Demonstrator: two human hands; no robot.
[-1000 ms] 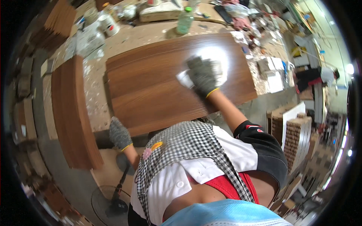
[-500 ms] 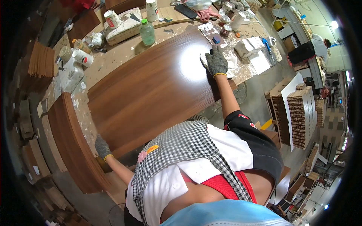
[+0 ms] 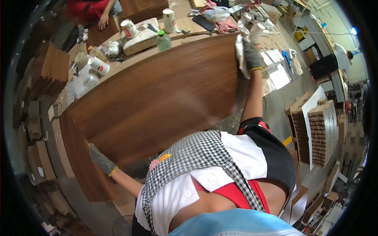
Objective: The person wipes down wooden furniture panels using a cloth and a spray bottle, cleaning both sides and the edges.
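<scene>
A large brown wood-grain panel (image 3: 165, 86) stretches between my two gloved hands, lifted above the worktable. At its lower left edge, my left hand (image 3: 101, 158) in a grey glove is closed on the board, its fingertips partly hidden. My right hand (image 3: 252, 55), also gloved, grips the far right edge. A white cloth (image 3: 241, 57) is pressed between that hand and the board. The panel's left end overlaps a stack of similar brown boards (image 3: 84, 173). Close behind the far edge stands a green-capped bottle (image 3: 163, 41), its lower part covered by the panel.
Paper cups (image 3: 169, 20) and a dusty block (image 3: 142, 40) line the worktable's far side. A black phone (image 3: 203, 23) lies there too. Another person's hand (image 3: 103, 21) rests on a board at the far left. Stacked cardboard (image 3: 321, 129) stands on the right.
The panel has risen off the table and shifted left over the board stack. My right hand, earlier flat on its right end, now grips the edge with the cloth. A co-worker's hand has come into view.
</scene>
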